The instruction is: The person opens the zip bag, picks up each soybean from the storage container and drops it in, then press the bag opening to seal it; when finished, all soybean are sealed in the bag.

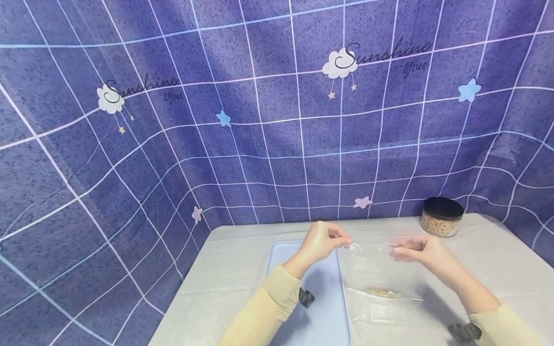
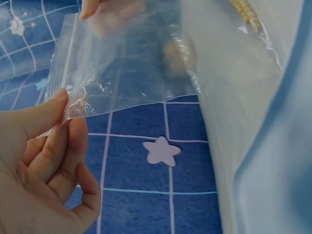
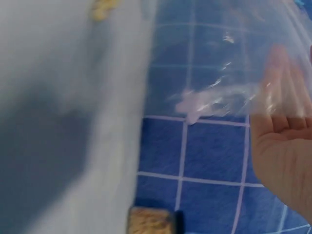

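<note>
A clear zip-lock bag [image 1: 368,269] hangs between my two hands, its mouth upward. Small pale-yellow knobbly pieces [image 1: 383,293] lie in a row along its bottom edge; their kind is hard to tell. My left hand [image 1: 322,240] pinches one top corner of the bag between thumb and forefinger, the zip strip showing in the left wrist view. At the other top corner, my right hand [image 1: 417,251], slightly blurred, grips the edge with thumb and fingertips. Some right fingers [image 3: 280,83] show through the plastic in the right wrist view.
A light-blue tray [image 1: 322,288] lies on the grey-white covered table [image 1: 207,298], under my left forearm. At the back right stands a clear jar [image 1: 442,223] with a black lid and beige ring-shaped pieces inside. A purple gridded curtain [image 1: 268,168] encloses the table's back and sides.
</note>
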The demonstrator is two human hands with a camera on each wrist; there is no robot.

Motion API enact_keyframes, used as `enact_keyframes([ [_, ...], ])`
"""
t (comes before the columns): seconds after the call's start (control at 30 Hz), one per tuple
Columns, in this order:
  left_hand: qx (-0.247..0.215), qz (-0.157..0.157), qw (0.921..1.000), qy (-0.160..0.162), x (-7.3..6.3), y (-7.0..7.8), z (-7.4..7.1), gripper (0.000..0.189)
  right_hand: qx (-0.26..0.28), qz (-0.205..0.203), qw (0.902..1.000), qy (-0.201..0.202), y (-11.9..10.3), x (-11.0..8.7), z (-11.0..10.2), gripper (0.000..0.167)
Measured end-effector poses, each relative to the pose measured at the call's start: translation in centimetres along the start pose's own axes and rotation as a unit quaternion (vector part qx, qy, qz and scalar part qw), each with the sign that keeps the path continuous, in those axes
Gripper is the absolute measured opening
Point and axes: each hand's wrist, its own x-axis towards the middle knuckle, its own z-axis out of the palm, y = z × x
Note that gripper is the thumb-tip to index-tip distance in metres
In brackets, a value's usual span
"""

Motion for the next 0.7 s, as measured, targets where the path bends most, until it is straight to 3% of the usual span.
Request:
enact_keyframes([
  [0.23,-0.038,-0.054,0.9975,0.024,0.8,-1.8,0.9,0.008,-0.036,0.010,0.9903,-0.134,3.5,-1.0,-0.8,0.031],
  [0.37,-0.058,-0.096,0.9934,0.022,1.3,-3.1,1.7,0.021,0.003,0.052,0.9836,-0.173,4.9,-1.3,-0.7,0.030],
  [0.53,-0.043,-0.174,0.9837,-0.006,1.3,-5.0,3.0,0.056,0.068,0.122,0.9724,-0.187,5.6,-1.2,-0.6,0.039],
  [0.7,-0.022,-0.243,0.9682,-0.057,0.3,-6.1,3.5,0.083,0.043,0.176,0.9722,-0.148,5.5,-1.1,-0.9,0.040],
])
